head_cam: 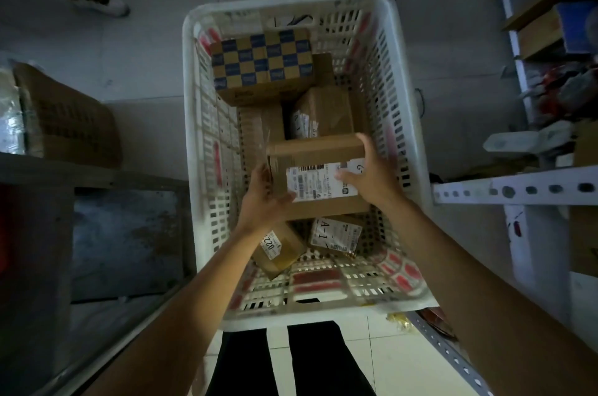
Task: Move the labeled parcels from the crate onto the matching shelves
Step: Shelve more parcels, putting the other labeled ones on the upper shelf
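parcel point(318, 175): brown cardboard box, white label facing up, held inside the white crate point(191, 78) above the other parcels
left hand point(263, 198): clamped on box's left edge and near corner
right hand point(372, 177): clamped on right edge, thumb over label
handling: looks stiff and light; taped faces may slip, so grip opposite edges
label text: partly covered, can't read
shelf point(517, 190): just right of crate

Both bare hands gripped a brown cardboard parcel with a white printed label point(318, 174) above the white slotted plastic crate point(385, 78): the left hand point(263, 198) at its left edge, the right hand point(372, 177) over its right end. Below lay a blue-and-tan checkered box point(262, 60), a parcel labelled A-1 point(335, 235), and other brown boxes.
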Demonstrator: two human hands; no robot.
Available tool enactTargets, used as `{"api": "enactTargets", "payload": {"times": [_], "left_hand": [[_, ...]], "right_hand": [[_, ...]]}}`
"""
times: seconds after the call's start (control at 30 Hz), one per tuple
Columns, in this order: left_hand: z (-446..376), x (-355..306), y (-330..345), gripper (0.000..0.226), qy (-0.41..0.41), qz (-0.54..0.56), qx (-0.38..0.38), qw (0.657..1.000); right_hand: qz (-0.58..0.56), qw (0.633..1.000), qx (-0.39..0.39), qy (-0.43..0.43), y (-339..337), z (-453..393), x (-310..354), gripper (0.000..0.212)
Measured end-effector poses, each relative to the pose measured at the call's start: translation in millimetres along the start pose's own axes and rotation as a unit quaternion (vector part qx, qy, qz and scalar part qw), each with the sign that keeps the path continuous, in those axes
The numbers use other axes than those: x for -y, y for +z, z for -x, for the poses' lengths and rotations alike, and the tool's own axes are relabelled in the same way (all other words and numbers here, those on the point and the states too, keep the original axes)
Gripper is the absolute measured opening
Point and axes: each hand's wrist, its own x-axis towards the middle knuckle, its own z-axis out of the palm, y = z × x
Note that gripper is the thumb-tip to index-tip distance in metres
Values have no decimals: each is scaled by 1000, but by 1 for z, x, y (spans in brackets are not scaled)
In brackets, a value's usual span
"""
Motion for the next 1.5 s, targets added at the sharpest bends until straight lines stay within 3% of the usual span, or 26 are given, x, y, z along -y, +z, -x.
{"api": "enactTargets", "payload": {"times": [0.13,0.2,0.27,0.3,0.37,0.4,0.47,0.53,0.57,0.7,0.77,0.93,1.0,1.23,1.4,1.5], "left_hand": [[-33,-35,-4,85,43,-27,109,993],[-53,-47,-3,91,-9,-125,117,985],[-64,-44,-8,92,4,-151,80,985],[-62,-41,-11,92,19,-119,42,992],[-49,-27,-14,92,4,0,-37,999],[-40,-21,-13,86,-18,49,-39,998],[-24,-8,-4,78,-54,57,34,996],[-15,1,3,87,-64,78,93,991],[-14,3,2,91,-62,96,97,989],[-11,-9,-5,92,7,90,114,989],[-5,-19,-9,95,43,68,109,991],[19,-53,-23,86,138,57,132,980],[30,-70,-28,90,147,37,130,980],[71,-104,-52,123,224,-62,162,959],[110,-109,-71,130,268,-124,182,938],[138,-101,-85,126,295,-153,204,921]], "right_hand": [[-58,996,45,52,10,7,-11,116],[-81,993,50,70,21,3,-21,123],[-100,991,40,82,32,0,-30,130],[-118,989,34,86,34,3,-28,128],[-204,970,37,124,39,8,-24,102],[-244,956,57,150,43,10,-22,90],[-239,950,85,183,53,13,-23,102],[-177,965,94,171,61,14,-27,117],[-155,970,90,163,61,16,-23,113],[-135,983,43,118,55,27,-6,73],[-139,987,26,75,47,33,4,67],[-12,999,-34,-41,19,58,33,83],[-49,994,-65,-77,15,71,38,95],[-218,958,-168,-79,14,139,56,126],[-273,931,-230,-82,30,203,77,122],[-304,910,-262,-108,40,248,93,108]]}}
